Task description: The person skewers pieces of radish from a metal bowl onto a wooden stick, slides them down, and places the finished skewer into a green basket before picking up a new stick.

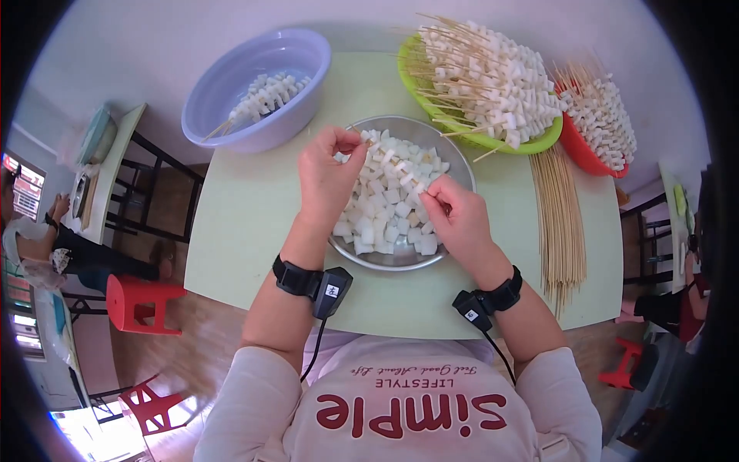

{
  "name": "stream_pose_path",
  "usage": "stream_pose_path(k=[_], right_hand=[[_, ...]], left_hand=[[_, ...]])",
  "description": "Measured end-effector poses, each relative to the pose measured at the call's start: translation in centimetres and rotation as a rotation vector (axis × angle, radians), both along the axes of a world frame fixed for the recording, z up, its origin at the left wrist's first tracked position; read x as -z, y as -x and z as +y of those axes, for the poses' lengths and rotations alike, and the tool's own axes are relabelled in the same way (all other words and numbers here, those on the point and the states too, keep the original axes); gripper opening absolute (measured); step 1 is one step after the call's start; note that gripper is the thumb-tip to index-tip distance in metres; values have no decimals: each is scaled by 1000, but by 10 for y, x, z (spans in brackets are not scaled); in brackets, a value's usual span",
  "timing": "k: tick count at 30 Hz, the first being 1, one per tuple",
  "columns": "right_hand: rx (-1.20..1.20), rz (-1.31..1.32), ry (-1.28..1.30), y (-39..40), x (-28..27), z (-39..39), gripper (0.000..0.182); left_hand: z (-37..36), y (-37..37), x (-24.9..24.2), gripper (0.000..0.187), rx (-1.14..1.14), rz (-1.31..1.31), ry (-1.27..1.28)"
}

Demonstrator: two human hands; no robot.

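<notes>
A skewer threaded with white cubes (394, 168) runs slantwise between my two hands, above a round metal tray (466, 160). My left hand (331, 169) pinches its far end between thumb and fingers at the tray's left side. At the nearer end, my right hand (459, 219) is closed with its fingertips right at the last white piece. Beneath them, the tray holds a heap of loose white cubes (375, 209), which look like cut radish or a similar firm food.
A purple basin (202, 108) with a few filled skewers stands at the back left. Back right, a green basin (416, 85) and a red basin (573, 146) are piled with filled skewers. Bare bamboo skewers (560, 227) lie on the table's right. A red stool (142, 302) stands left.
</notes>
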State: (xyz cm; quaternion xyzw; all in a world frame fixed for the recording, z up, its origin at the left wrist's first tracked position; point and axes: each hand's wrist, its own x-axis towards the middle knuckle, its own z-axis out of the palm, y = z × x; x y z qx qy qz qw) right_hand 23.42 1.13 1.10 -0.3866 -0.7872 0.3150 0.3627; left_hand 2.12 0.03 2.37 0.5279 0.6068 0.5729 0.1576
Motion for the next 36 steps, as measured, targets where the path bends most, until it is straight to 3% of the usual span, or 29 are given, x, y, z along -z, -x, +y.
stream_pose_path(k=[8, 14, 16, 20, 22, 26, 28, 29, 31, 32, 34, 36], right_hand=[[-15, -15, -34, 1, -3, -2, 12], [5, 207, 100, -1, 11, 4, 12], [17, 316, 112, 0, 14, 5, 12], [12, 330, 95, 0, 15, 5, 13], [10, 317, 123, 0, 15, 5, 13], [2, 318, 114, -1, 12, 4, 13], [12, 287, 114, 0, 11, 5, 13], [7, 290, 108, 0, 9, 6, 13], [-1, 225, 40, 0, 6, 2, 14], [-9, 228, 34, -1, 3, 2, 14], [-24, 130, 38, -2, -1, 0, 15], [-22, 117, 3, -1, 1, -2, 15]], left_hand=[[2, 1, 6, 12, -13, 38, -32], [2, 11, 0, 18, 58, 61, -6], [1, 19, 2, 22, 185, 266, 142], [0, 10, 6, 21, 332, 454, 108], [0, 7, 8, 21, 377, 700, 25], [2, 5, 10, 19, 353, 691, 69], [5, 6, 13, 15, 294, 451, 138], [8, 8, 15, 15, 288, 456, 133], [12, 13, 18, 12, 63, -181, 92], [12, 16, 17, 12, 56, -178, 85], [11, 19, 11, 16, 46, -418, -34], [11, 22, 14, 19, 38, -415, -40]])
